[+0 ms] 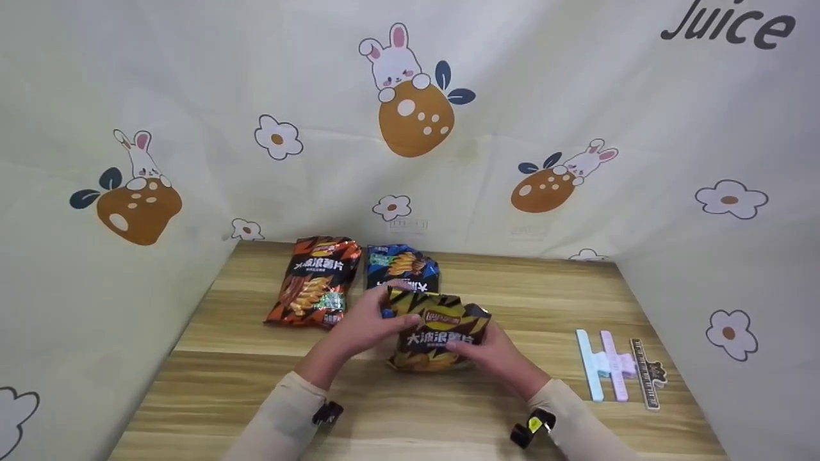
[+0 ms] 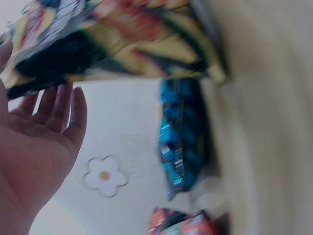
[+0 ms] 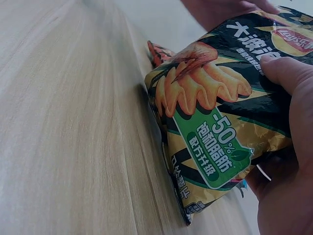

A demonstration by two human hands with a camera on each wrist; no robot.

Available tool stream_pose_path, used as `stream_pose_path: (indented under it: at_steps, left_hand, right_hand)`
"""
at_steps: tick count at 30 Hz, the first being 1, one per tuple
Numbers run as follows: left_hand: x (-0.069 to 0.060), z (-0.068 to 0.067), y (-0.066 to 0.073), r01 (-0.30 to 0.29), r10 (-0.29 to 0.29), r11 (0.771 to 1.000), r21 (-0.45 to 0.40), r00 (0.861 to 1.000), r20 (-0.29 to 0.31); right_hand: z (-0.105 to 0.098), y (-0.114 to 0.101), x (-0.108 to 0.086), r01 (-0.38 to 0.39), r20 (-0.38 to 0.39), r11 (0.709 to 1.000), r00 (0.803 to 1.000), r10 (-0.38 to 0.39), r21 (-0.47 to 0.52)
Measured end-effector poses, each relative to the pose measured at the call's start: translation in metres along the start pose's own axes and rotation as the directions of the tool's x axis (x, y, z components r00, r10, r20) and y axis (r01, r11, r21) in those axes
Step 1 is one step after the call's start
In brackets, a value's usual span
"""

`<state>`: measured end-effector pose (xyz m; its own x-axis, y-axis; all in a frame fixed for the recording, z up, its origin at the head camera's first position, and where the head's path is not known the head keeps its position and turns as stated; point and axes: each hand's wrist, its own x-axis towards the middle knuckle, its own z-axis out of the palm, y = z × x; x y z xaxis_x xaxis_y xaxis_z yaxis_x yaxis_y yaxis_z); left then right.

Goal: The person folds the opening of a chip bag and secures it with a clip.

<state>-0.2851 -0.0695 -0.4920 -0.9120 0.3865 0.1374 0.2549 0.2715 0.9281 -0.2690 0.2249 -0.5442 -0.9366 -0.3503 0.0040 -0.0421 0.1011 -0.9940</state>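
Observation:
A black-and-yellow bag of potato chips is held up at the middle of the table. In the head view my left hand grips its upper left side, thumb on the front and fingers behind. On the right side my right hand holds the bag with the thumb across its printed front. Chicken and ridged chips are printed on the bag in the right wrist view, and its lower edge is close to the wood. Behind it lies a blue chip bag, partly covered.
An orange-and-black chip bag lies at the back left. On the right are a light blue sealing clip, a lilac clip and a clear dark-marked clip. Printed cloth walls border the wooden table.

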Motion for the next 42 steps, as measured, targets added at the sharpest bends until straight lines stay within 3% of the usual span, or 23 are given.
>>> stream_pose_path:
  at_steps: [3, 7, 11, 15, 19, 23, 26, 31, 35, 42]
  left_hand:
    - [0.003, -0.010, 0.011, -0.127, 0.128, 0.992, 0.021, 0.992, -0.009]
    - [0.005, -0.018, 0.024, -0.252, 0.254, 0.964, 0.089, 0.967, -0.002]
    - [0.007, -0.022, 0.035, -0.318, 0.318, 0.928, 0.197, 0.948, 0.031]
    - [0.008, -0.022, 0.046, -0.348, 0.345, 0.872, 0.345, 0.936, 0.073]
    - [0.009, -0.019, 0.058, -0.340, 0.317, 0.792, 0.507, 0.939, 0.134]
    - [0.011, -0.015, 0.073, -0.312, 0.244, 0.691, 0.652, 0.950, 0.196]
    - [0.013, -0.011, 0.083, -0.302, 0.205, 0.627, 0.718, 0.953, 0.222]
    - [0.017, -0.002, 0.095, -0.305, 0.169, 0.538, 0.786, 0.952, 0.254]
    - [0.020, 0.004, 0.099, -0.311, 0.156, 0.486, 0.817, 0.951, 0.268]
    - [0.024, 0.009, 0.100, -0.310, 0.143, 0.434, 0.846, 0.951, 0.275]
  right_hand:
    - [0.000, -0.001, -0.001, -0.003, -0.001, 1.000, 1.000, 0.003, -0.002]
    - [0.000, 0.000, 0.000, 0.008, 0.003, 1.000, 1.000, -0.008, 0.003]
    - [0.000, 0.000, 0.001, 0.032, 0.014, 0.999, 0.999, -0.032, 0.011]
    - [0.000, 0.001, 0.001, 0.027, 0.018, 0.999, 0.999, -0.027, 0.025]
    - [0.000, 0.001, 0.001, 0.029, 0.017, 1.000, 0.999, -0.029, 0.003]
    - [0.000, 0.001, 0.001, 0.034, 0.022, 0.999, 0.999, -0.033, -0.011]
    - [-0.001, 0.001, 0.001, 0.027, 0.022, 1.000, 0.999, -0.027, -0.006]
    - [-0.002, 0.000, 0.001, 0.012, 0.019, 1.000, 1.000, -0.012, -0.015]
    - [-0.002, 0.000, 0.002, 0.015, 0.019, 0.999, 1.000, -0.014, -0.029]
    - [-0.003, 0.001, 0.003, 0.073, 0.032, 0.995, 0.997, -0.071, -0.065]
